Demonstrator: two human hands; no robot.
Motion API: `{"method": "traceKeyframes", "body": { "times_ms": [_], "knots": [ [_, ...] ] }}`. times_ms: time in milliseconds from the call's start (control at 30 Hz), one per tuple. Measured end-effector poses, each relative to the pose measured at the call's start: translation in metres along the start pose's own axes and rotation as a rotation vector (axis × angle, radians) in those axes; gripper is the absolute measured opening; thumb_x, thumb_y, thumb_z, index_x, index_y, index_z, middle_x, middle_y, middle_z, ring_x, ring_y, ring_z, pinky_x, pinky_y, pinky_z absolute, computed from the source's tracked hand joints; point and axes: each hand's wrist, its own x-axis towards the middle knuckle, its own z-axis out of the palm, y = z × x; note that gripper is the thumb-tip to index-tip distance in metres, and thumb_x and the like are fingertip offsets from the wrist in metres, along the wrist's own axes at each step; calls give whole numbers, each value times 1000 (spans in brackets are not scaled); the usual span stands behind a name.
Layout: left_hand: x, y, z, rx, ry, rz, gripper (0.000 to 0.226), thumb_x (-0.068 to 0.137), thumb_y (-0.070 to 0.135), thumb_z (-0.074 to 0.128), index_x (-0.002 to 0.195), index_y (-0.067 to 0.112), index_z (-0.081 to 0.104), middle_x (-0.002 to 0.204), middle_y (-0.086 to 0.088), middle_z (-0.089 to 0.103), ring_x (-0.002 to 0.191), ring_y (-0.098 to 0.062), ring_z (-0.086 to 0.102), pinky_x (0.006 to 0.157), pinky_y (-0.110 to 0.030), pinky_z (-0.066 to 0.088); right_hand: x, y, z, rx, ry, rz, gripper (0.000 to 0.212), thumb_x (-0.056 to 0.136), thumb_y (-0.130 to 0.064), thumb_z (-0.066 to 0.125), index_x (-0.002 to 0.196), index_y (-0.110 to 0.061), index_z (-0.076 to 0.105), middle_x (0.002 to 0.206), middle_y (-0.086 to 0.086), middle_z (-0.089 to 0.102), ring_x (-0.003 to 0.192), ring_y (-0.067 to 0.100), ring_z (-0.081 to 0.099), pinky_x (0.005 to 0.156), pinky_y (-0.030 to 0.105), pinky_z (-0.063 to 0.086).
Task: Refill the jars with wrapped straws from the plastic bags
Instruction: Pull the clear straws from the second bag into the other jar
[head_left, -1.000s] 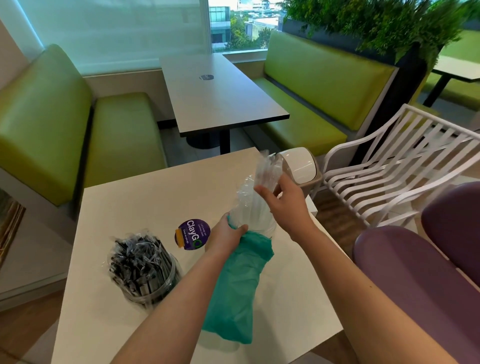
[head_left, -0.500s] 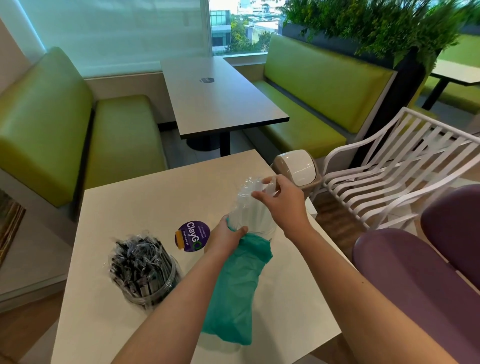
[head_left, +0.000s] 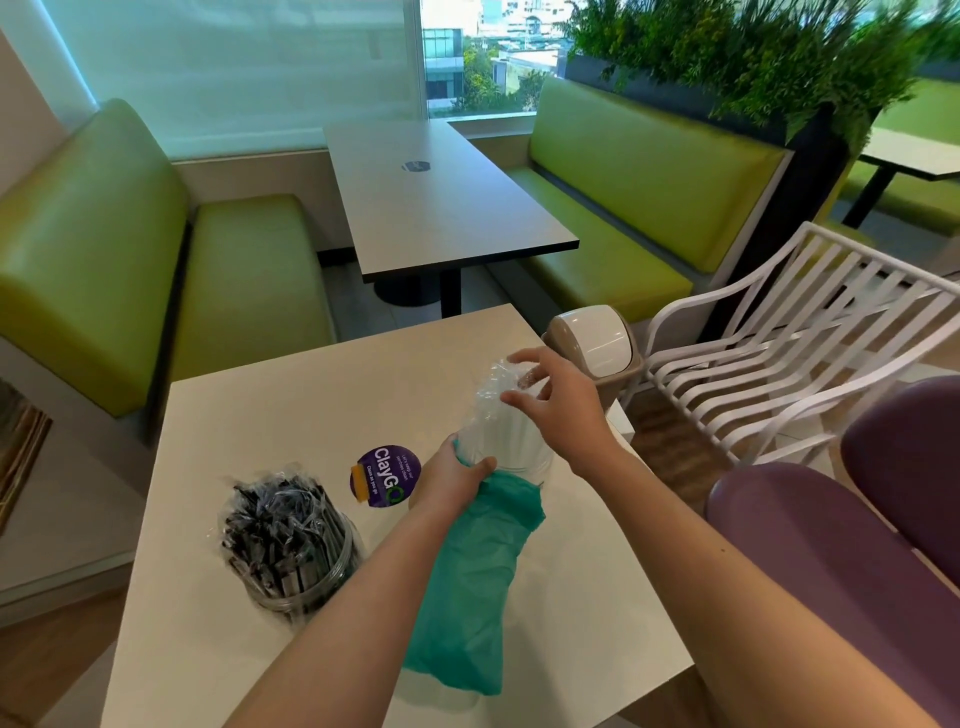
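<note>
Right now the left hand (head_left: 452, 475) clenches the clear bag (head_left: 501, 421) of straws above the teal bag (head_left: 470, 582), mid-surface; the right hand (head_left: 558, 410) pinches its crumpled top. Slippery plastic could slide free, spilling straws beside the jar (head_left: 291, 551).

Round purple sticker (head_left: 385, 476) on the white counter (head_left: 291, 415), at 9 o'clock from the left hand (head_left: 448, 480): reads "ClayGO". Smaller print beside it too small to read reliably.
</note>
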Motion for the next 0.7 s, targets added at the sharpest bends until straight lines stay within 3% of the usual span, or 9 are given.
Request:
{"method": "traceKeyframes", "body": {
  "times_ms": [100, 200, 267, 433, 567, 700],
  "knots": [
    [0, -1, 0, 11, 2, 2, 60, 88, 44, 66, 140, 25, 43, 122, -2, 63, 105, -23, 59, 82, -35, 49, -1, 7, 6, -90, 55, -60, 23, 89, -23, 69, 112, -22, 69, 108, -5, 61, 83, 4, 59, 74, 5, 44],
    [1, -1, 1, 15, 6, 8, 59, 88, 44, 66, 140, 25, 44, 123, -2, 62, 106, -23, 59, 81, -34, 47, -7, 22, 14, -235, -14, -94, 19, 91, -18, 66, 108, -14, 73, 106, -1, 64, 89, 10, 61, 86, 18, 53],
    [2, -2, 1, 14, 7, 14, 58, 88, 44, 67, 138, 25, 46, 121, -2, 63, 105, -23, 59, 83, -35, 49, -12, 27, 16, -330, -61, -102, 21, 92, -20, 65, 111, -14, 72, 109, 1, 64, 94, 13, 61, 92, 28, 53],
    [4, -4, 2, 16, 8, 18, 59, 87, 46, 66, 139, 25, 45, 120, -2, 64, 104, -23, 60, 85, -38, 50, -14, 14, 18, -330, -9, -217, 46, 90, -34, 64, 133, -26, 51, 133, -3, 51, 120, 12, 46, 99, 24, 42],
    [5, -5, 2, 26, 11, 14, 61, 86, 47, 67, 138, 25, 45, 122, -2, 63, 108, -24, 59, 87, -38, 50, -14, 18, 24, -348, 62, -263, 24, 94, -26, 62, 115, -16, 70, 111, 0, 65, 105, 14, 56, 88, 20, 47],
    [6, -8, 3, 18, 15, 20, 60, 86, 48, 68, 137, 26, 47, 120, -1, 64, 106, -23, 60, 85, -37, 50, -21, 42, 28, -557, 99, -320, 18, 88, -30, 69, 101, -20, 77, 91, -4, 73, 91, 16, 51, 75, 31, 50]
  ]
}}
